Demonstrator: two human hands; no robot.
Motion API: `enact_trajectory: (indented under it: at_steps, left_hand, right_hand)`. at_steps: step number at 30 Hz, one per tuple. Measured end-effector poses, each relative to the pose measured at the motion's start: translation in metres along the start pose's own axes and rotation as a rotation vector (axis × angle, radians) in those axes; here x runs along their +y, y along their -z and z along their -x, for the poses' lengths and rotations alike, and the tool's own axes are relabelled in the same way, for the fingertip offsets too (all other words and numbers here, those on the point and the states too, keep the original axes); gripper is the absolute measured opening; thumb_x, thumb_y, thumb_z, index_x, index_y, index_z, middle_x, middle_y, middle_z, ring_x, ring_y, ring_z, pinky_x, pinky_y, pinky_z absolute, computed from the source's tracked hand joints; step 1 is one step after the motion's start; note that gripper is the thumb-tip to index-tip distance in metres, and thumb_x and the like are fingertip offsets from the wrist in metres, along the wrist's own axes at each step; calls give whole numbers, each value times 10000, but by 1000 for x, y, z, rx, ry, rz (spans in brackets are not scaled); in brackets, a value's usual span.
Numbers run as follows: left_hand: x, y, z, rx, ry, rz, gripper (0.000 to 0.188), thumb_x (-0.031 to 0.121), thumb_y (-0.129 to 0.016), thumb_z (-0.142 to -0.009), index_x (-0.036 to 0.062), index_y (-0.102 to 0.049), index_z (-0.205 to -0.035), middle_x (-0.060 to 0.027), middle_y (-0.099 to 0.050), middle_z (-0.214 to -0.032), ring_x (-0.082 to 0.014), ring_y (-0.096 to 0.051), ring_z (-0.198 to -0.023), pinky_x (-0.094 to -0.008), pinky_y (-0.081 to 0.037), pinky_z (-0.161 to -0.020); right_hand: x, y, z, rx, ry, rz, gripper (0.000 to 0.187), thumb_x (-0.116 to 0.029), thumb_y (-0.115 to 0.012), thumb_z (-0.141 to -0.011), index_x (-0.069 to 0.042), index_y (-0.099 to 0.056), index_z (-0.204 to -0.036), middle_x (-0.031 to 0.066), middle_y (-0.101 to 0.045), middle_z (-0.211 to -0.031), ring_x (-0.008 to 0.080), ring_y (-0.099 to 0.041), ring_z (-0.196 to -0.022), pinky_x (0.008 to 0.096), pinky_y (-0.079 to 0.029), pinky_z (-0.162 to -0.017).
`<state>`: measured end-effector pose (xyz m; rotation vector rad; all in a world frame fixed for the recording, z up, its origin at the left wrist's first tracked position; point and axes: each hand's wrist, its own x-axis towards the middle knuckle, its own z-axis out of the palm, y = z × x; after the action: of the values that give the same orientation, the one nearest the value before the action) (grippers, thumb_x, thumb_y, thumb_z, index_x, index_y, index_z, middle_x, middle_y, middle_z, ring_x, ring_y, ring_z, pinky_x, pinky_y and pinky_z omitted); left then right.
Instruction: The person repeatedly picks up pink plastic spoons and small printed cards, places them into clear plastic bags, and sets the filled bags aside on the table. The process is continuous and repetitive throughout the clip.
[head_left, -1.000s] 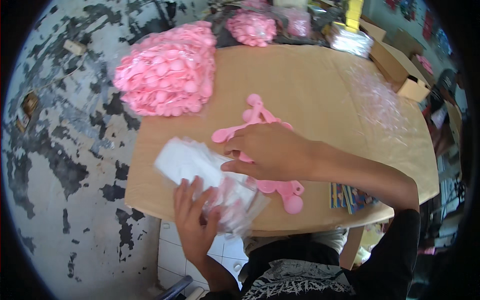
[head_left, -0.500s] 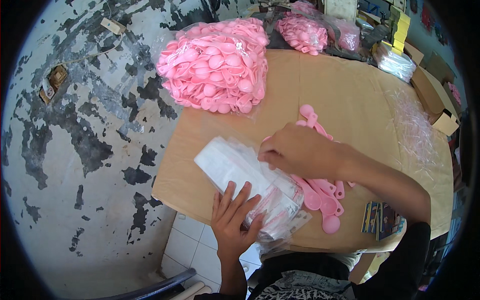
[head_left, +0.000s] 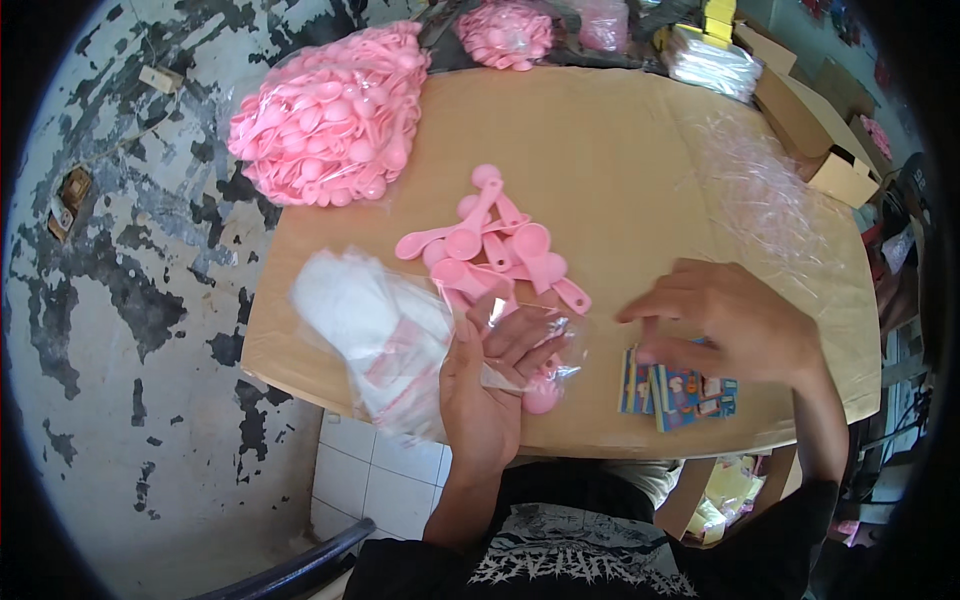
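My left hand (head_left: 482, 405) is turned palm up and holds a small clear plastic bag (head_left: 570, 350), its thumb pressed along the bag's near side and the fingers showing through the film. My right hand (head_left: 745, 325) hovers over a small pile of colourful printed cards (head_left: 685, 392), thumb and forefinger apart; whether the thumb touches the top card I cannot tell. Beside my left hand lies a stack of clear and whitish plastic bags (head_left: 370, 320) with red lines. Loose pink plastic scoops (head_left: 530, 240) lie heaped beyond the held bag, which partly covers some of them.
A large clear sack of pink scoops (head_left: 330, 120) stands at the table's far left, with a smaller sack (head_left: 505, 35) behind. Crumpled clear film (head_left: 760, 190), a bundle of clear packets (head_left: 712, 65) and an opened cardboard box (head_left: 820, 130) lie at the right. A peeling wall (head_left: 150, 330) borders the left.
My left hand has left the bag stack and now holds one clear bag. My right hand has moved from the stack rightward to the cards. The whole view has shifted.
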<state>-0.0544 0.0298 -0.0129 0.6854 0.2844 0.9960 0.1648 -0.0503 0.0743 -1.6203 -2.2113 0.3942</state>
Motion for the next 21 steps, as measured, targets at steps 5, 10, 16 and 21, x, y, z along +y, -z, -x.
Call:
enact_trajectory:
  at_steps: [5, 10, 16, 21]
  left_hand:
    - [-27, -31, 4, 42, -17, -225, 379, 156, -465, -1001, -54, -426, -1315, -188, -594, -1183, -294, -608, -1097, -420, -515, -928]
    - [-37, -35, 2, 53, -118, -216, 337, 99, -516, -977, -40, -449, -1277, -172, -602, -1172, -270, -626, -1069, -393, -531, -938]
    - [-37, -46, -8, 121, -184, -211, 210, 158, -578, -956, -28, -589, -1054, -116, -676, -968, -191, -694, -876, -306, -587, -805]
    - [-37, -46, -10, 201, -294, -187, 175, 165, -601, -944, -9, -617, -952, -85, -675, -875, -170, -697, -810, -280, -592, -769]
  right_hand:
    - [31, 3, 68, -83, -179, -126, 335, -307, -755, -766, -38, -665, -944, 100, -672, -808, 290, -639, -719, 365, -496, -649]
    - [30, 3, 69, -95, -433, -257, 223, -169, -776, -761, -32, -692, -916, 84, -661, -746, 234, -635, -746, 320, -490, -698]
    - [50, -23, 60, 451, 166, -3, 156, -174, -647, -897, -18, -660, -896, 126, -646, -729, 204, -615, -624, 318, -474, -609]
    - [12, -11, 43, 326, -323, -569, 153, -156, -573, -962, -8, -599, -941, 54, -580, -641, 54, -538, -535, 242, -425, -494]
